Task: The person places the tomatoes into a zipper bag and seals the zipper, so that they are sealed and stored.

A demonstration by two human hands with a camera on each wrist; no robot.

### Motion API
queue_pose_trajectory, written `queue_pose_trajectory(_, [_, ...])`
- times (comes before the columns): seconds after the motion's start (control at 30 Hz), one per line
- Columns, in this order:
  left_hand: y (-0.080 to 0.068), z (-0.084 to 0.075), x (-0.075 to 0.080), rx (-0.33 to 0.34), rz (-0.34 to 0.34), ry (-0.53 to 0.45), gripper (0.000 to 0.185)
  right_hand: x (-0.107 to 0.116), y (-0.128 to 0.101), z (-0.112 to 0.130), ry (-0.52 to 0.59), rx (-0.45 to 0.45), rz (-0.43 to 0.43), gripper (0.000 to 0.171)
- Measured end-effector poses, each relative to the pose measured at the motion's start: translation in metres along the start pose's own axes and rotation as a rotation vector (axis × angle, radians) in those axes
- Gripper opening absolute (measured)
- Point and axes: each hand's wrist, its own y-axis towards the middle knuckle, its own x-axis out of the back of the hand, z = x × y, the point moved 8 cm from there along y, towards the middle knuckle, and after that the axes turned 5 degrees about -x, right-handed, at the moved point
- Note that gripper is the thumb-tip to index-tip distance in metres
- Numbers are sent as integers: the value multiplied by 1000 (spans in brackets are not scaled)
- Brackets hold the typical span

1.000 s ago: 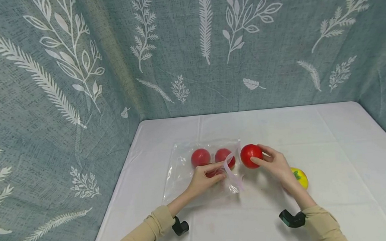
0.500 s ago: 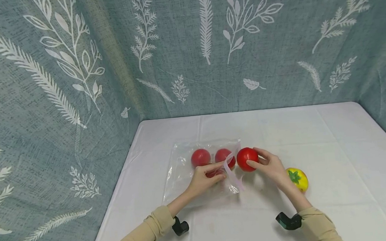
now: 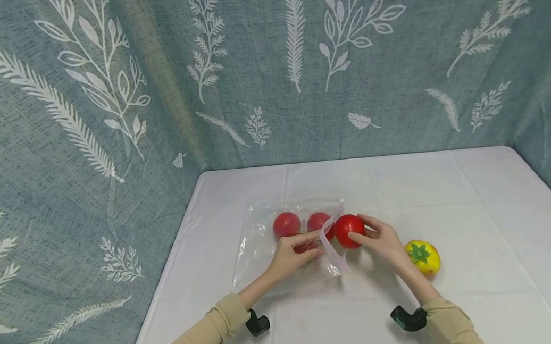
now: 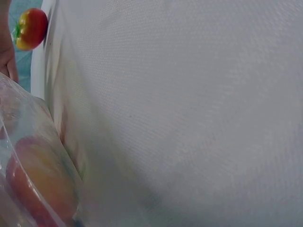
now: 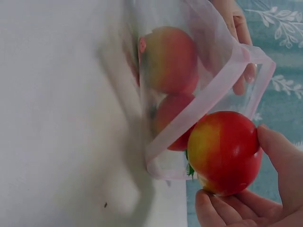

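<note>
My left hand (image 3: 291, 253) holds the mouth of a clear zip bag (image 3: 256, 272), thumb and forefinger at its pale strip. Inside lie red tomatoes, one at the left (image 3: 286, 225) and one near the mouth (image 3: 317, 221); the plastic blurs them. My right hand (image 3: 383, 241) grips a red-and-yellow tomato (image 3: 349, 231) by its right side, at the bag's opening. In the right wrist view this tomato (image 5: 227, 156) overlaps the strip (image 5: 199, 116), its green leaves partly hidden. Another tomato (image 3: 423, 258), yellow with a green leafy top, sits beside my right forearm.
A white cloth covers the table (image 3: 490, 221). Teal curtains (image 3: 259, 77) with white leaf prints stand behind it and at the sides. Black wrist-camera mounts show at the left cuff (image 3: 258, 323) and the right cuff (image 3: 409, 319).
My right hand has moved left and slightly toward me, bringing its tomato up to the bag's mouth. The yellow tomato now shows more fully. My left hand stays put.
</note>
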Motion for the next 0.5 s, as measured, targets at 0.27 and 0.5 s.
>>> queue_pose_trajectory(0.27, [0, 0, 0, -16, -1, -4, 43, -6, 0, -4, 3, 2, 17, 68])
queue_pose_trajectory(0.5, [0, 0, -1, -6, 2, -4, 43, -11, -2, -3, -14, 7, 29, 71])
